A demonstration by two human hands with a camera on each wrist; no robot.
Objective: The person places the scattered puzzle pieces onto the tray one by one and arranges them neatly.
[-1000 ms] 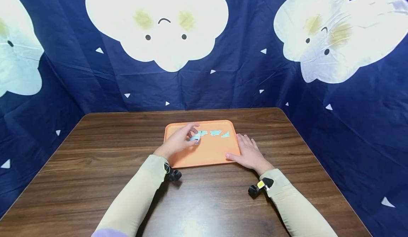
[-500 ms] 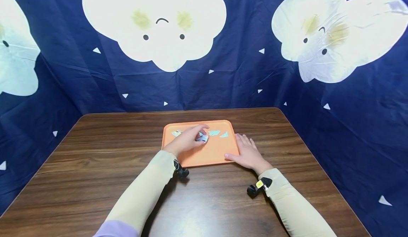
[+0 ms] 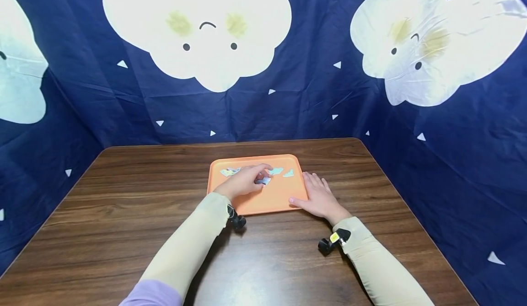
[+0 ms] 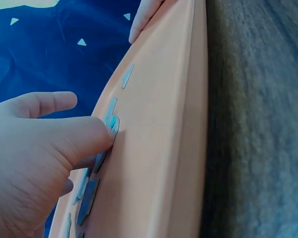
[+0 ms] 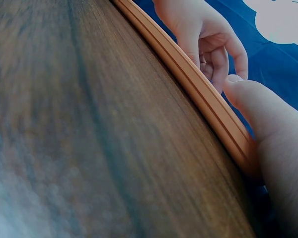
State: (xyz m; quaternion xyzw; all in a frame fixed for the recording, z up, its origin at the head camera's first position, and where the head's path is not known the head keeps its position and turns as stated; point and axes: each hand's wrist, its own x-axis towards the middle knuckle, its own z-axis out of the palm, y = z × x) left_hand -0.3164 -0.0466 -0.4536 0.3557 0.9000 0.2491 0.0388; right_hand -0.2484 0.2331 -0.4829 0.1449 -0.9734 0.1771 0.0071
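On the orange tray lie several flat, jagged light-blue pieces that look like puzzle pieces. My left hand is over the tray's middle, thumb and fingers curled around one puzzle piece. In the left wrist view, the thumb's tip presses against this piece low on the tray, and the hand partly hides it. Just right of it lies another piece, with a small triangular piece farther right. My right hand rests at the tray's right edge, fingers stretched out and thumb on the rim.
Left of my left hand lie patterned pieces, partly covered by the hand. The tray stands on a brown wooden table. A dark blue cloth with white clouds hangs behind and at both sides.
My left hand has moved right across the tray with the puzzle piece and lowered it beside the others, uncovering pieces at the left. My right hand has stayed at the tray's edge.
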